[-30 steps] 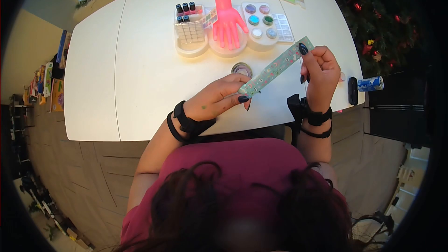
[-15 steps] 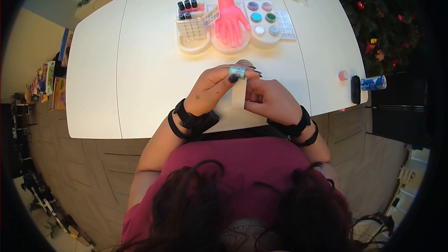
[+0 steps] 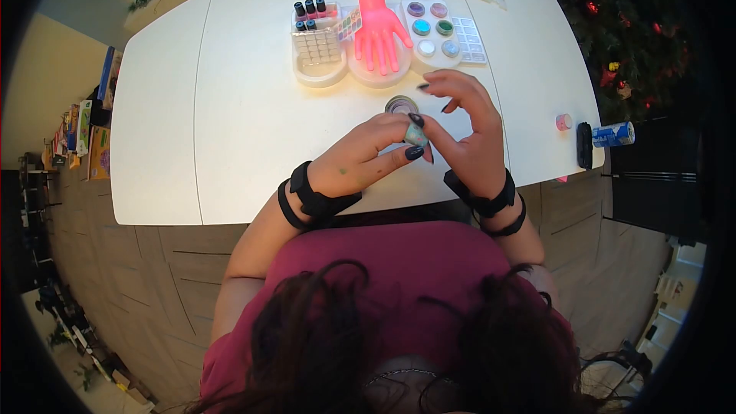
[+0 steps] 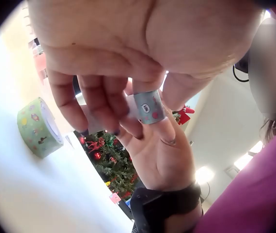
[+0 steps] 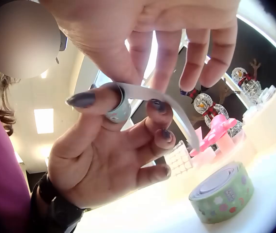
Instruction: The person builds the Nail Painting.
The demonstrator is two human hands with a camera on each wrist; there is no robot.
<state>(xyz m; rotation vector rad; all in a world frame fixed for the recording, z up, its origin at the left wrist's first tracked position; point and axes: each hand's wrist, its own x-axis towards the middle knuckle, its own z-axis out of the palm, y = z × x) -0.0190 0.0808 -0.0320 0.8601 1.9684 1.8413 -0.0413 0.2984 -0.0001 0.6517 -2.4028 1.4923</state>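
A strip of patterned green sticker tape (image 3: pixel 416 135) wraps round the index finger of my left hand (image 3: pixel 360 157), and the left thumb bears on it. Its pale backing tail (image 5: pixel 179 111) arches away past the other left fingers. My right hand (image 3: pixel 471 126) is right at the strip, its thumb at the wrapped part and its other fingers spread loosely above. In the left wrist view the wrapped band (image 4: pixel 149 108) shows small printed figures. The roll of matching tape (image 5: pixel 222 194) lies on its flat side on the table, just beyond both hands.
Beyond the roll stand a pink model hand (image 3: pixel 376 34), a holder with nail polish bottles (image 3: pixel 310 8), and a tray of glitter jars (image 3: pixel 433 31). A small pink jar (image 3: pixel 563 122), a black case (image 3: pixel 584 146) and a blue can (image 3: pixel 613 135) are at the table's right edge.
The strip was stretched between both hands, then wound round the left index finger with a tail hanging down. My right hand went in low beside it, then rose with fingers spread.
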